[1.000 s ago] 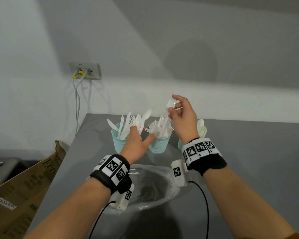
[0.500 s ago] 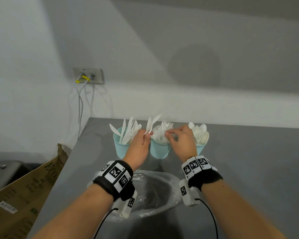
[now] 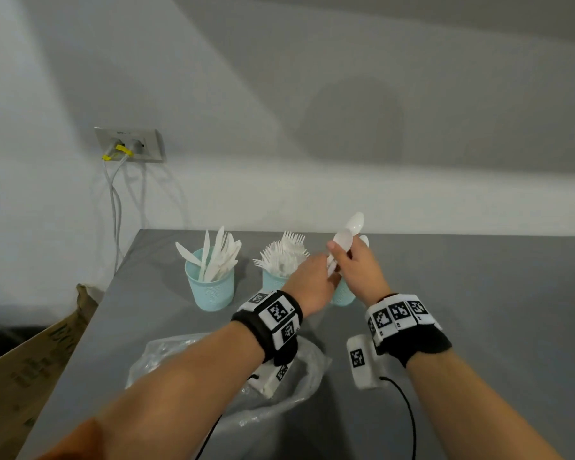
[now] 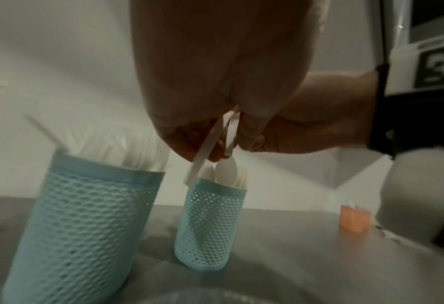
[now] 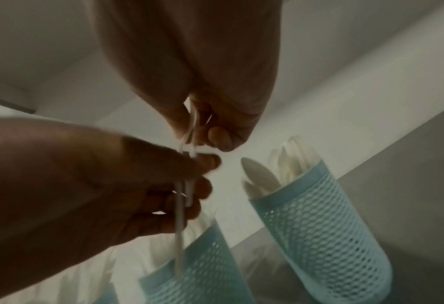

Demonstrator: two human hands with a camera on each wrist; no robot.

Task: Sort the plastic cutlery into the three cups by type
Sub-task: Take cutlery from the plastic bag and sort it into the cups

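Observation:
Three teal mesh cups stand in a row on the grey table. The left cup (image 3: 210,287) holds knives, the middle cup (image 3: 273,281) forks, and the right cup (image 3: 343,295) spoons, half hidden by my hands. My left hand (image 3: 329,277) and right hand (image 3: 341,257) meet just above the spoon cup (image 4: 210,222). Together they hold two white spoons (image 3: 352,227), bowls up. In the right wrist view my right hand (image 5: 197,131) pinches the handles (image 5: 193,123) high up. My left hand (image 5: 189,185) grips them lower down. The handle ends (image 4: 197,162) hang near the spoon cup's rim.
A crumpled clear plastic bag (image 3: 186,356) lies on the table under my forearms. A cardboard box (image 3: 30,366) stands off the table's left edge. A wall socket with cables (image 3: 128,146) is behind. A small orange object (image 4: 353,220) sits far right on the table.
Both hands have moved right from the fork cup to above the spoon cup. They now hold the spoons together, bowls raised.

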